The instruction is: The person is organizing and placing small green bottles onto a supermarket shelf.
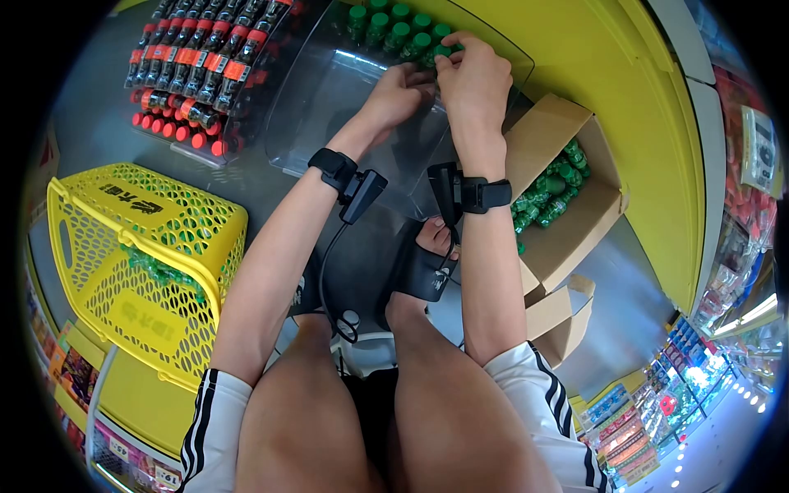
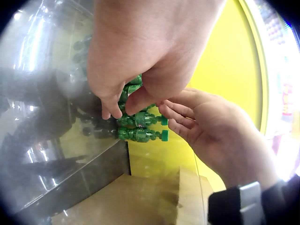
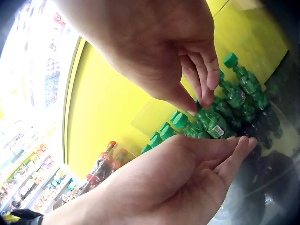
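Observation:
Small green bottles (image 1: 400, 25) lie stacked in a clear plastic display bin (image 1: 329, 107). Both hands meet at the bin's right end. My left hand (image 1: 419, 82) lies with straight fingers against the stack; in the right wrist view its palm (image 3: 234, 154) is flat under the bottles (image 3: 213, 119). My right hand (image 1: 450, 51) has curled fingers and thumb pinching at a green bottle (image 3: 234, 91) on top of the row. In the left wrist view the left hand (image 2: 123, 107) touches the bottles (image 2: 140, 135), and the right hand (image 2: 171, 117) reaches their caps.
An open cardboard box (image 1: 567, 131) with more green bottles (image 1: 546, 197) stands right of my arms. A yellow mesh basket (image 1: 140, 246) sits at the left. Red-capped dark bottles (image 1: 197, 57) fill the neighbouring bin. A yellow shelf wall (image 1: 608, 99) runs behind. My knees and sandalled foot (image 1: 423, 263) are below.

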The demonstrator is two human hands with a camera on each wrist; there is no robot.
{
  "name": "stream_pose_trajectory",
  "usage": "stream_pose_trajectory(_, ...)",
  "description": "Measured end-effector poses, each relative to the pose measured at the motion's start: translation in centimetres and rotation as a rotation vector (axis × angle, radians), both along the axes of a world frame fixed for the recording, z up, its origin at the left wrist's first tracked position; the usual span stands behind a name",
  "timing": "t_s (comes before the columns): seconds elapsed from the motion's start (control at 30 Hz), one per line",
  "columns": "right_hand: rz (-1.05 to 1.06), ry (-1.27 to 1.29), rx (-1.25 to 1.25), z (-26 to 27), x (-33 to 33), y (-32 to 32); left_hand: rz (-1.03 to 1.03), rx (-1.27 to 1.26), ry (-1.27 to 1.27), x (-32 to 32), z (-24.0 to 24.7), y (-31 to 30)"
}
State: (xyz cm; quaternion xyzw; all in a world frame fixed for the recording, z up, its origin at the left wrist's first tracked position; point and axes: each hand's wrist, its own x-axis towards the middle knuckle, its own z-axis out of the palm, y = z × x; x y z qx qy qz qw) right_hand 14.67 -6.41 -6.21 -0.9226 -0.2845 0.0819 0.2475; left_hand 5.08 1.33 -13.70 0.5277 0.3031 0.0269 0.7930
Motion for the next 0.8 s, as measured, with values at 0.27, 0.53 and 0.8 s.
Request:
stream_pose_trajectory(0.27,0.046,-0.068,0.065,0.5,-0.2,0.0,0.066,0.034,-0.001,-0.8,-1.2,-0.7)
stream_pose_trajectory(0.53,0.166,0.115,0.485,3.4,-2.7,1.3,-0.141,0.846,-0.013,-3.9,4.3,0.6)
stream_pose_trajectory(0.8,0.426,0.195,0.583,7.7,-6.8,-0.3,-0.023,0.785,-0.318,-5.0,1.8,-1.0)
